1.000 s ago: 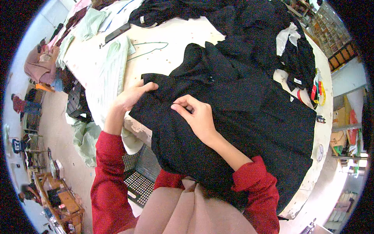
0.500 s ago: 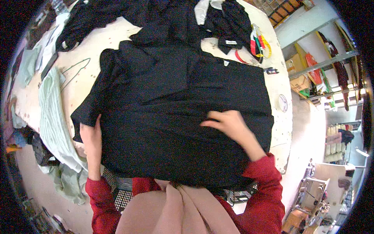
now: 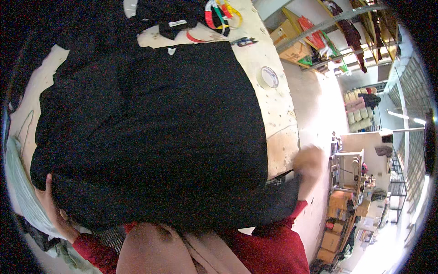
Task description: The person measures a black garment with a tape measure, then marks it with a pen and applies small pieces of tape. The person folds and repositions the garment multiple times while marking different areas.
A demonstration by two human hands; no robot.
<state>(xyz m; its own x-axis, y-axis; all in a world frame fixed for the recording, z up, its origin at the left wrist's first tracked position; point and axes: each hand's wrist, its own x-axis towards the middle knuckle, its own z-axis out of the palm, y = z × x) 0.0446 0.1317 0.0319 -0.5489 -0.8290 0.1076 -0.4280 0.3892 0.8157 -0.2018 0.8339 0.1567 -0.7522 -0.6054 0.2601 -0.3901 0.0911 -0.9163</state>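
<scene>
A large black garment (image 3: 159, 123) lies spread over the table, and its near edge hangs down at my lap. At its near left edge is my left hand (image 3: 48, 198), thumb on top of the cloth and the other fingers partly hidden, gripping it. My right hand (image 3: 309, 165) is smeared by motion beyond the table's near right corner. A flap of black cloth lies beside that wrist. What its fingers do cannot be made out.
On the pale table (image 3: 280, 132) are a tape roll (image 3: 269, 77), small dark thread snips (image 3: 246, 42) and a coiled colourful measuring tape (image 3: 219, 16). Pale green cloth (image 3: 20, 182) hangs at the left. Shelves (image 3: 331, 29) with boxes stand at the right.
The view has swung right, so the table sits further left. My right hand has moved from above the garment's middle out past its right edge. My left hand stays at the left edge.
</scene>
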